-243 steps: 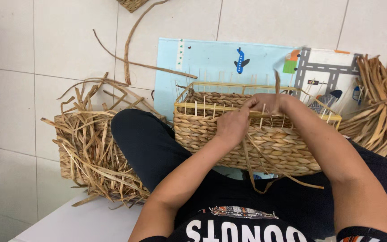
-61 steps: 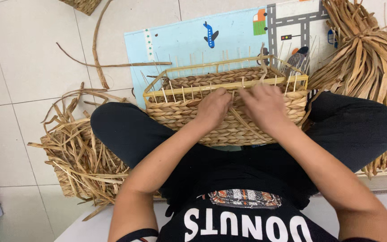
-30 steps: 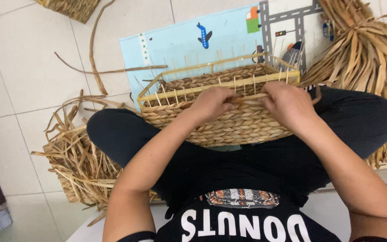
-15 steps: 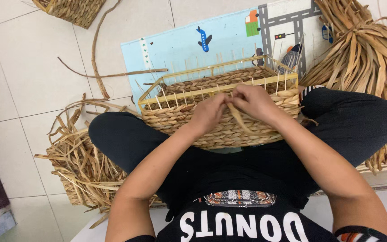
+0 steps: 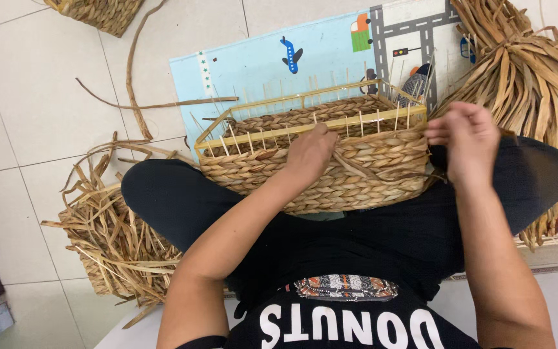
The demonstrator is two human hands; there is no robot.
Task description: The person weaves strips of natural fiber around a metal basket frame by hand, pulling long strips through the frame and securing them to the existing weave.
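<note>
A half-woven rectangular straw basket [image 5: 363, 178] with upright thin sticks along its rim rests on my crossed legs. My left hand [image 5: 310, 152] presses against the basket's near wall at the rim, fingers closed on the weave. My right hand [image 5: 467, 139] is off the basket's right end, pinching a dry straw strand [image 5: 382, 176] that runs back across the near wall to the left hand.
A big bundle of dry straw strands [image 5: 537, 84] lies at the right. A pile of loose straw [image 5: 108, 229] sits at my left knee. A pale blue play mat [image 5: 279, 64] lies under the basket. Another woven basket [image 5: 101, 11] stands at the top left on the tiled floor.
My right hand has moved from the middle of the basket's rim out past its right end, drawing the strand taut. The left hand has stayed on the near wall.
</note>
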